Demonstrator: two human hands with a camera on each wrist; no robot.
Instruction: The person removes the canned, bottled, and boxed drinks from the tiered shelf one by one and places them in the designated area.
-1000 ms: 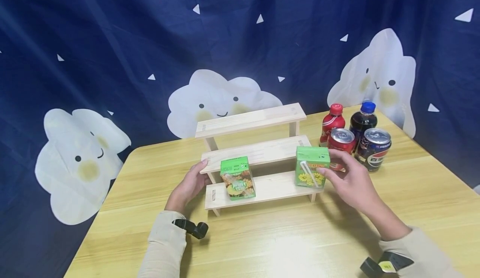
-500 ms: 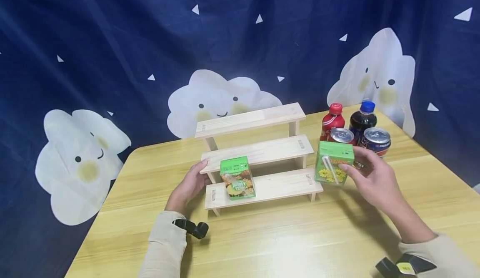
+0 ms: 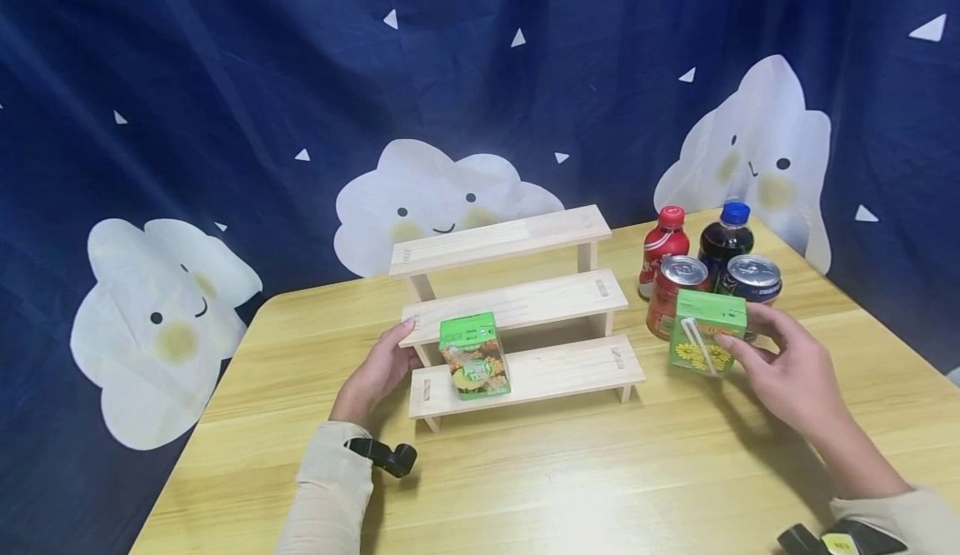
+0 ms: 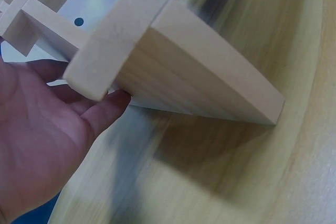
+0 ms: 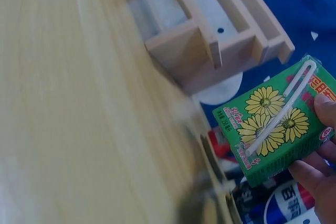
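Note:
My right hand (image 3: pixel 795 363) pinches a green drink carton (image 3: pixel 707 334) with yellow flowers and a white straw, fingers and thumb at its right side. It is held upright in front of the cans, to the right of a three-tier wooden display rack (image 3: pixel 517 301). At the rack's left end, my left hand (image 3: pixel 378 367) grips the edge of the middle board, as the left wrist view shows with fingers around the wood. A second green-topped drink carton (image 3: pixel 476 355) with a brown front stands on the lowest board, near its left end.
Behind the held carton stand a red can (image 3: pixel 670 301), a dark blue can (image 3: pixel 756 276), a red bottle (image 3: pixel 663 247) and a dark cola bottle (image 3: pixel 726 238) with a blue cap. A dark blue curtain (image 3: pixel 300 55) hangs beyond the wooden table (image 3: pixel 495 488).
The right hand has carried the flowered carton rightward, from over the lowest board's right end to beside the rack. The left hand and the rack have stayed in place.

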